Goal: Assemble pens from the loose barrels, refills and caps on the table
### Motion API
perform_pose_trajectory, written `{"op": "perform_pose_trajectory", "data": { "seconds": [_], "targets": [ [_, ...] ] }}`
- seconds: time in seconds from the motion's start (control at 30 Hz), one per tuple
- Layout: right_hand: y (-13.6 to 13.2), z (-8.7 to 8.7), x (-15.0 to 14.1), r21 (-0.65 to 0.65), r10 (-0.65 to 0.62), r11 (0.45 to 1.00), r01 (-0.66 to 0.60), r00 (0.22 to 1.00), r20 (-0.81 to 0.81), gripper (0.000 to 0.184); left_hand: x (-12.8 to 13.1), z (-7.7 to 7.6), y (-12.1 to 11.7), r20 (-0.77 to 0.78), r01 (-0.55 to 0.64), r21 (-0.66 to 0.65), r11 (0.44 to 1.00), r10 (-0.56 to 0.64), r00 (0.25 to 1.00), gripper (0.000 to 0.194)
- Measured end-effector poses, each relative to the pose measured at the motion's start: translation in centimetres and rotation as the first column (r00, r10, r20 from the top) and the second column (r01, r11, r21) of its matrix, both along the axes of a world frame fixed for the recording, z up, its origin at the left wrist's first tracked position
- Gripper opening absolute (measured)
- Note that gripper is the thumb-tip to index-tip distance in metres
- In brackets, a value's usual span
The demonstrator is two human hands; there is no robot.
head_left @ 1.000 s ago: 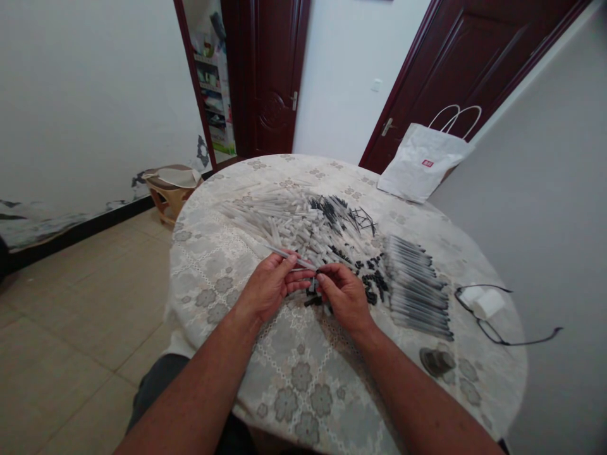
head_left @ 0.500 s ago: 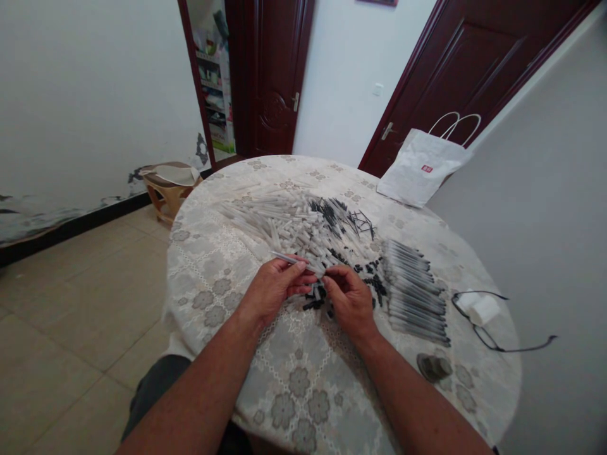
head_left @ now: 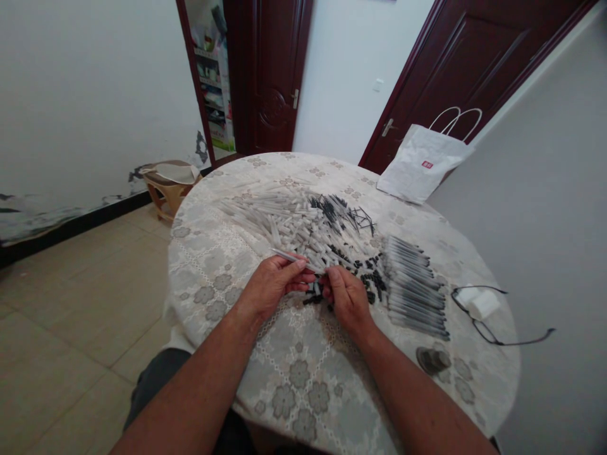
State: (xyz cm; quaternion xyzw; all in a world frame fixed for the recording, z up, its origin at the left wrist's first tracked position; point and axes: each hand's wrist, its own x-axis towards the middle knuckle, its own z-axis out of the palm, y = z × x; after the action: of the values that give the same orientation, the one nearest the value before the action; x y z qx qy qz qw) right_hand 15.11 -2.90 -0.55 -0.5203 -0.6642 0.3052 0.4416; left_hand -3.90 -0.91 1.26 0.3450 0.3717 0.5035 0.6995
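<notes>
Flowered tablecloth (head_left: pixel 327 385) below; thin pale tube (head_left: pixel 283 254) between hands (head_left: pixel 349 300).

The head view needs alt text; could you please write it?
A person's left hand holds a slender tube, right hand at its end, above a cloth-covered table. Nearby lie pale tubes and black parts, with grey sticks lined up further right.

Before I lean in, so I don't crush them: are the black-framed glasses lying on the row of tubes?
No, the glasses lie to the right of the row of tubes.
</notes>
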Motion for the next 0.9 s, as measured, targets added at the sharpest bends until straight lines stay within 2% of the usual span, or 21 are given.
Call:
{"op": "perform_pose_trajectory", "data": {
  "seconds": [0.1,0.27,0.4,0.47,0.6,0.77,0.9],
  "targets": [
    [-0.24,0.09,-0.23,0.053,-0.02,0.998,0.02,1.0,0.005,0.03,-0.17,-0.18,0.03,0.009,-0.002,0.009,1.0,0.002,1.0,0.026],
    [-0.36,0.42,-0.45,0.127,-0.026,0.992,0.011,0.993,0.118,0.02,-0.35,-0.27,0.02,-0.012,0.008,0.03,1.0,-0.008,1.0,0.027],
    [-0.32,0.25,-0.3,0.076,0.043,0.996,-0.053,0.99,0.134,0.039,-0.33,-0.13,-0.09,-0.016,0.014,0.011,1.0,-0.013,1.0,0.027],
    [-0.33,0.1,-0.18,0.048,0.052,0.997,-0.057,0.994,0.092,0.041,-0.34,-0.17,-0.08,-0.022,0.005,0.014,1.0,-0.004,1.0,0.027],
    [-0.37,0.11,-0.15,0.094,0.001,0.996,-0.005,0.999,0.048,0.021,-0.4,-0.37,0.0,-0.026,-0.019,0.023,1.0,0.019,0.999,0.028],
    [-0.34,0.34,-0.32,0.148,-0.023,0.989,0.001,0.989,0.149,0.015,-0.41,-0.24,-0.09,-0.037,-0.001,0.018,1.0,0.002,0.999,0.026],
    [-0.29,0.2,-0.16,0.099,0.032,0.994,-0.051,0.983,0.181,0.033,-0.35,-0.12,-0.2,-0.03,0.012,0.016,1.0,-0.012,0.999,0.027]
  ]
}}
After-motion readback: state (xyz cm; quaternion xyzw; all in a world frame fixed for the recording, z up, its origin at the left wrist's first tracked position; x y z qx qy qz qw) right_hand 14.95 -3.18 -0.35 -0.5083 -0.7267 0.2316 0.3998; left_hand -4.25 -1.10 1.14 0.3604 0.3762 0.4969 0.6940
